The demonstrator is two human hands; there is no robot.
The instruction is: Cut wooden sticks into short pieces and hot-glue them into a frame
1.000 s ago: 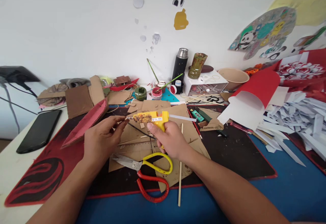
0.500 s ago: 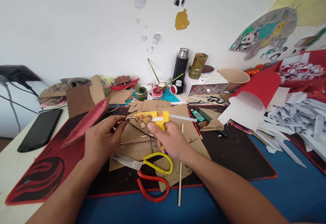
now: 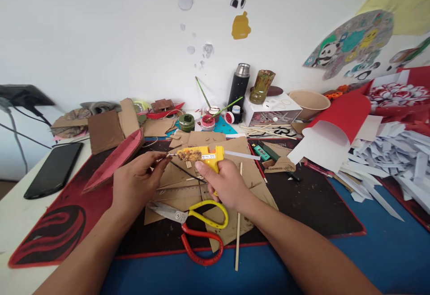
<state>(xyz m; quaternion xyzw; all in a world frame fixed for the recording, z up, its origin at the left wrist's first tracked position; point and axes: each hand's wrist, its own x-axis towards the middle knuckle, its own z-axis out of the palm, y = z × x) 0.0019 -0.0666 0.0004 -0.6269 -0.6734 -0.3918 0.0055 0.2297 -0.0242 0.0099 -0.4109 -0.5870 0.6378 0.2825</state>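
My right hand [image 3: 228,185] is wrapped round the handle of a yellow glue gun [image 3: 206,155], its body stained brown and a pale glue stick [image 3: 242,155] poking from the back. The nozzle points left and meets the fingertips of my left hand [image 3: 139,178]. Those fingers are pinched together on something too small to make out. Under both hands lie cardboard pieces [image 3: 179,196]. Scissors [image 3: 181,215] with one yellow and one red handle rest partly open in front, beside a thin wooden stick [image 3: 238,241].
A pink-lined cardboard boat shape [image 3: 116,163] and a black phone [image 3: 53,169] lie left. Paint jars [image 3: 187,122], a black flask [image 3: 239,87] and a white box [image 3: 270,111] stand behind. Red paper [image 3: 346,111] and white paper strips [image 3: 396,151] are piled right.
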